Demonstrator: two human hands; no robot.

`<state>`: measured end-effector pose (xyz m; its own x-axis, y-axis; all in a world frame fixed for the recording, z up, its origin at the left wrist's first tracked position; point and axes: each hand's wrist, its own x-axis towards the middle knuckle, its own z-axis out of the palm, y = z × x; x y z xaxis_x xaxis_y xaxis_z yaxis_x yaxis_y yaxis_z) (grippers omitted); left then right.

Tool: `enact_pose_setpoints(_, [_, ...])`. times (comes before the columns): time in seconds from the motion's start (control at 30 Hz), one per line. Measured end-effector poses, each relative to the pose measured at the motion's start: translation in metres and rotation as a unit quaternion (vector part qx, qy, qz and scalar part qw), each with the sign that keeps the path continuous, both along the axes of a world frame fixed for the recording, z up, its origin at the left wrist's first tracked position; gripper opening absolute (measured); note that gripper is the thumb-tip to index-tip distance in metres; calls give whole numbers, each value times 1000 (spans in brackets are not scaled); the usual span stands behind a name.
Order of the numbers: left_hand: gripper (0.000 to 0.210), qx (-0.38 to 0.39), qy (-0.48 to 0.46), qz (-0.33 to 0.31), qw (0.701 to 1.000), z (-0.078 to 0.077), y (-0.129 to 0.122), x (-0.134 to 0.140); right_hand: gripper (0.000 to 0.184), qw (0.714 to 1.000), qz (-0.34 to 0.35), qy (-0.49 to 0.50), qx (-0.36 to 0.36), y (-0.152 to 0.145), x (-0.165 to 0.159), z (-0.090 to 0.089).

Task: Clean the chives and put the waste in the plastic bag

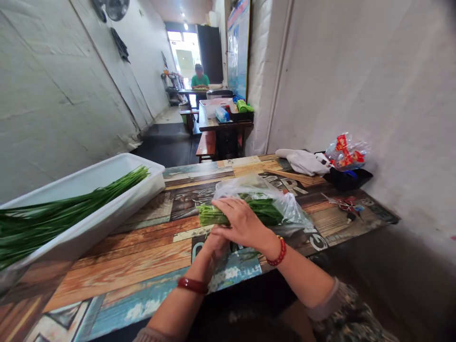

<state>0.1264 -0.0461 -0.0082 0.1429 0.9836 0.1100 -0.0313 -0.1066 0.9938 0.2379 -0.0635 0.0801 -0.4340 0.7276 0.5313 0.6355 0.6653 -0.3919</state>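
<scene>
A bundle of green vegetables [263, 211] lies on the wood-patterned table, its pale cut stalk ends pointing left. A clear plastic bag [297, 209] lies around and behind its leafy part. Across the top of the bundle, near the stalk ends, my right hand [244, 221] rests with its fingers closed over the stalks. My left hand [217, 242] is below it, at the bundle's near side. The right hand covers most of the left hand's fingers, so their grip is hidden.
A white tray [146, 183] of long green chives [89, 202] stands at the left. Scissors [344, 203], a light cap [308, 161] and a clear bag with red packets [345, 152] lie right. A person in green [200, 80] sits far back, beyond another table [210, 124].
</scene>
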Motion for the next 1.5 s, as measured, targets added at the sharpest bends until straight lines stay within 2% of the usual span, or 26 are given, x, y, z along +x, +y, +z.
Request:
enact_pose_setpoints(0.07, [49, -47, -72, -39, 996, 0, 1, -8, 60, 1000, 4, 19, 1, -1, 14, -9])
enact_pose_setpoints(0.17, [52, -114, -194, -72, 972, 9, 3, -24, 65, 997, -70, 28, -22, 3, 47, -34])
enact_pose_setpoints(0.23, [56, -117, -208, -66, 969, 17, 3, -33, 71, 991, -118, -10, -56, 9, 70, -57])
enact_pose_setpoints(0.3, [62, -104, -191, -61, 974, 23, 2, -42, 68, 984, -130, -67, -98, 15, 89, -79])
enact_pose_setpoints(0.4, [73, -77, -169, -56, 981, 33, 0, -53, 67, 975, -152, -105, -122, 24, 105, -100])
enact_pose_setpoints(0.6, [87, -21, -170, -22, 985, 57, -1, -74, 74, 969, -177, -130, -110, 39, 125, -116])
enact_pose_setpoints(0.77, [66, 14, -266, 43, 963, 96, 7, -90, 71, 942, -248, -179, -135, 44, 149, -123])
enact_pose_setpoints(0.87, [53, 67, -269, 103, 955, 124, 16, -95, 68, 927, -293, -190, -138, 43, 151, -123])
enact_pose_setpoints(0.97, [33, 192, -193, 210, 939, 152, 24, -95, 68, 916, -324, -194, -134, 42, 145, -124])
enact_pose_setpoints(1.03, [34, 260, -40, 263, 928, 170, 26, -94, 68, 913, -335, -195, -128, 42, 141, -125])
enact_pose_setpoints(1.1, [47, 317, 159, 288, 890, 187, 28, -91, 68, 913, -336, -196, -122, 42, 140, -126])
enact_pose_setpoints(1.17, [60, 362, 345, 258, 827, 197, 30, -87, 67, 914, -335, -196, -118, 42, 140, -126])
enact_pose_setpoints(1.23, [63, 370, 499, 189, 761, 193, 34, -83, 65, 916, -334, -192, -110, 42, 141, -126])
enact_pose_setpoints(1.27, [61, 356, 563, 158, 729, 185, 37, -82, 65, 918, -333, -188, -104, 42, 141, -126])
enact_pose_setpoints(1.33, [56, 316, 648, 107, 684, 155, 41, -81, 64, 922, -329, -180, -94, 42, 141, -127])
enact_pose_setpoints(1.4, [61, 269, 699, 51, 661, 115, 43, -84, 64, 924, -328, -174, -93, 42, 141, -127])
enact_pose_setpoints(1.43, [66, 246, 711, 11, 658, 95, 43, -86, 64, 924, -327, -171, -94, 42, 141, -128])
enact_pose_setpoints(1.5, [76, 218, 701, -54, 677, 61, 40, -93, 65, 926, -327, -164, -93, 42, 142, -128])
